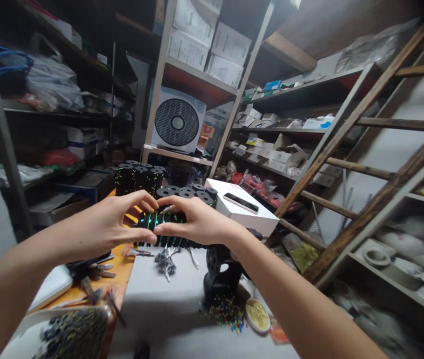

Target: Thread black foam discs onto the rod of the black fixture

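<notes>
Shelves (201,76), fan (176,123), ladder (361,168) beyond 2 hands (205,223)

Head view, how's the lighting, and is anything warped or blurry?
Head view: uneven light, left shelves dim, top right corner nearly black; head view: soft shadow on the white tabletop; head view: wide-angle distortion seems to tilt the shelf posts; head view: print on upper boxes too soft to read, striped stack between left hand and right hand lacking crisp detail.

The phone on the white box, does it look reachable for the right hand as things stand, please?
Probably yes: the phone lies uncovered on the white box, though the right hand is occupied with the black-and-green discs.
</notes>
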The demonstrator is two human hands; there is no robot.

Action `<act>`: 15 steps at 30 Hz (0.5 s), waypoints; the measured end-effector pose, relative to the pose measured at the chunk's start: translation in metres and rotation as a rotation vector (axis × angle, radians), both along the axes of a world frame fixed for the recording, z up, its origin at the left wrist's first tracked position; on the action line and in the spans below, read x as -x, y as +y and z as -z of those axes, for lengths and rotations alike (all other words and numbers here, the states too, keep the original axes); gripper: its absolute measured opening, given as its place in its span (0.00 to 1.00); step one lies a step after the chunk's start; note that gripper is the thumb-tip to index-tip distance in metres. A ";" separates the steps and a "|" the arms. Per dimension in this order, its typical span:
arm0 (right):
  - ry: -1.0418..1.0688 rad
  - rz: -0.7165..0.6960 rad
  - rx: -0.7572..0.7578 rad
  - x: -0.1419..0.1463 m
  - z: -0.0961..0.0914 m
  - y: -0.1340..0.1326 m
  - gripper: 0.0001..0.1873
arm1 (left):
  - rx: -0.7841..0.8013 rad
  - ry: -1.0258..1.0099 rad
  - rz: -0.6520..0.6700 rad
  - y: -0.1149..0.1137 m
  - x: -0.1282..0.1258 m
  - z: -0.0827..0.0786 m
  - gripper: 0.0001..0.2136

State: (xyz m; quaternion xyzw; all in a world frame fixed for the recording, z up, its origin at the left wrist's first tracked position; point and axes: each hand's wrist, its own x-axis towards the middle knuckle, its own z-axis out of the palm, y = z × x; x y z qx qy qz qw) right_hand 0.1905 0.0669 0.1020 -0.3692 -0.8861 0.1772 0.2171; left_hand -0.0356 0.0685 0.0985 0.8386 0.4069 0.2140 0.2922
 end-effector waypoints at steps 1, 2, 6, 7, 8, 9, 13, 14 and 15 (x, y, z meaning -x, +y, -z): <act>-0.013 0.004 -0.001 0.000 -0.001 -0.001 0.30 | -0.018 0.017 0.006 0.001 -0.001 0.001 0.19; -0.025 0.012 -0.007 0.000 -0.003 -0.002 0.30 | -0.040 0.034 0.008 0.001 -0.003 0.002 0.18; -0.064 0.083 -0.076 -0.006 -0.012 -0.015 0.27 | -0.162 0.102 -0.068 -0.002 -0.014 0.007 0.17; -0.086 0.097 -0.083 -0.008 -0.012 -0.018 0.27 | -0.184 0.141 -0.106 -0.003 -0.017 0.008 0.19; -0.115 0.103 -0.081 -0.011 -0.012 -0.021 0.27 | -0.199 0.172 -0.137 -0.005 -0.019 0.009 0.20; -0.148 0.102 -0.077 -0.013 -0.010 -0.024 0.28 | -0.205 0.191 -0.151 -0.005 -0.020 0.010 0.22; -0.218 0.077 -0.072 -0.020 -0.002 -0.021 0.30 | -0.200 0.193 -0.150 -0.004 -0.021 0.010 0.30; -0.212 0.060 -0.053 -0.021 -0.001 -0.017 0.30 | -0.190 0.195 -0.147 -0.004 -0.021 0.009 0.31; -0.210 0.037 -0.017 -0.022 -0.002 -0.012 0.29 | -0.178 0.198 -0.141 -0.005 -0.021 0.008 0.32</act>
